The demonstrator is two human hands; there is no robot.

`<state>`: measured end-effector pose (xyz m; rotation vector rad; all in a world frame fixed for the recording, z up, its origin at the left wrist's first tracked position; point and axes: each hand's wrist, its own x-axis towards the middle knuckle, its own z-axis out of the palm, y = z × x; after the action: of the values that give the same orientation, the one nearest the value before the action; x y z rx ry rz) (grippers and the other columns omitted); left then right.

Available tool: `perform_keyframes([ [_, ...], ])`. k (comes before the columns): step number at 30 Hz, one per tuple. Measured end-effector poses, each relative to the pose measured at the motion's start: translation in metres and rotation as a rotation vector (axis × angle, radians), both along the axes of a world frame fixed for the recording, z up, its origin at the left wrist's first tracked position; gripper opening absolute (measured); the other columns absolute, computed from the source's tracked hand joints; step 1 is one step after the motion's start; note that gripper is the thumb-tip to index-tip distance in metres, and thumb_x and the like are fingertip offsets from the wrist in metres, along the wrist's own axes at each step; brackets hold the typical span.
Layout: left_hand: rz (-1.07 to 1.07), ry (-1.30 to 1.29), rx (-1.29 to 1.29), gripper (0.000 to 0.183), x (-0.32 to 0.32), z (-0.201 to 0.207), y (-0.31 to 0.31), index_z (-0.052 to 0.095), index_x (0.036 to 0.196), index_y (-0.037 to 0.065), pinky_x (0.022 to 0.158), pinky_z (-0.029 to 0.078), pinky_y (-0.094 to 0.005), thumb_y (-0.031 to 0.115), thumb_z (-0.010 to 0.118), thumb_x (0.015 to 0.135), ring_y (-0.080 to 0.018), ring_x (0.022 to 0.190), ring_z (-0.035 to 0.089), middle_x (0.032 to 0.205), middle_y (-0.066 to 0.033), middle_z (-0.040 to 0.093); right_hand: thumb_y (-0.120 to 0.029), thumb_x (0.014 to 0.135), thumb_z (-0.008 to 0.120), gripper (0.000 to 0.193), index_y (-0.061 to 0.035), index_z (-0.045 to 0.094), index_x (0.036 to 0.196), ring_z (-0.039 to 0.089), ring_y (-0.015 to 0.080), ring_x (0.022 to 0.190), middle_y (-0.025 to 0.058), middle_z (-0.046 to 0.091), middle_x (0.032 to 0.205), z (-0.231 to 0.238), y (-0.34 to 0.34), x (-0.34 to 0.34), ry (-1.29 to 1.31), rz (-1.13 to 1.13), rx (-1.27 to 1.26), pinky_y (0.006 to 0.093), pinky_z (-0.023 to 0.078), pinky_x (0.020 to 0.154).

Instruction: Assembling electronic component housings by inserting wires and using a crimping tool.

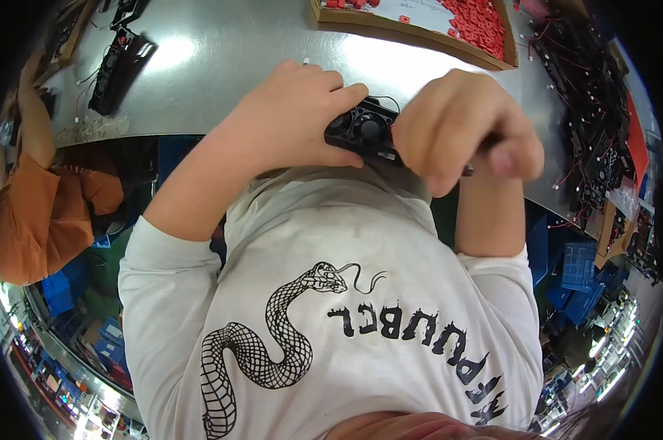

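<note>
A black plastic fan unit (pixel 366 126) with a round fan in its frame lies at the near edge of the metal table, close against my body. My left hand (pixel 291 117) grips its left end, thumb on the near side and fingers on the far side. From the unit's far side a thin dark wire arches up. My right hand (pixel 467 132) is closed over the unit's right end, which it hides. A small dark tip shows under its curled fingers; what they hold cannot be made out.
Beyond my hands, a cardboard tray (pixel 412 33) holds many small red parts. Black fan units with wires are piled on the right (pixel 595 110); another black unit (pixel 115 70) lies at the left. A person in orange (pixel 45 205) sits at far left. Blue crates (pixel 577 268) stand below right.
</note>
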<state>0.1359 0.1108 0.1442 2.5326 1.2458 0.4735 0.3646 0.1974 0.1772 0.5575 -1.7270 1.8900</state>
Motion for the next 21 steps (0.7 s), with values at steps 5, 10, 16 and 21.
perform_keyframes([
  [5,-0.026,0.063,-0.088,0.072,0.001,0.004,0.004,0.064,0.126,0.008,0.092,0.045,-0.0416,0.053,0.084,0.072,-0.0283,0.097,0.065,0.096,-0.0091,0.066,-0.036,0.090,0.055,0.049,0.0082,0.068,0.107,0.062,0.0288,0.069,0.0223,0.067,0.092,0.003,-0.003,0.003,-0.209,-0.081,-0.190,0.0380,0.051,0.063],
  [10,0.127,0.027,-0.012,0.075,0.001,-0.011,-0.020,0.062,0.126,0.009,0.089,0.044,-0.0411,0.055,0.084,0.071,-0.0278,0.094,0.064,0.095,-0.0085,0.065,-0.048,0.087,0.055,0.077,0.0122,0.051,0.134,0.060,0.0295,0.096,0.0242,0.062,0.112,-0.002,-0.058,0.018,-0.011,-0.884,-0.382,0.0401,0.048,0.087],
  [16,0.172,0.037,0.096,0.076,0.005,-0.014,-0.022,0.061,0.126,0.011,0.085,0.043,-0.0401,0.056,0.085,0.069,-0.0264,0.091,0.063,0.092,-0.0069,0.063,-0.049,0.086,0.055,0.080,0.0050,0.044,0.145,0.056,0.0313,0.106,0.0203,0.057,0.123,-0.016,-0.068,0.006,0.120,-1.019,-0.485,0.0443,0.045,0.093],
  [21,0.176,0.029,0.101,0.076,0.007,-0.014,-0.022,0.060,0.126,0.011,0.084,0.042,-0.0400,0.055,0.085,0.069,-0.0260,0.091,0.063,0.091,-0.0063,0.062,-0.052,0.088,0.057,0.083,0.0023,0.040,0.148,0.056,0.0307,0.105,0.0195,0.057,0.120,-0.027,-0.067,0.010,0.175,-1.024,-0.315,0.0456,0.046,0.094],
])
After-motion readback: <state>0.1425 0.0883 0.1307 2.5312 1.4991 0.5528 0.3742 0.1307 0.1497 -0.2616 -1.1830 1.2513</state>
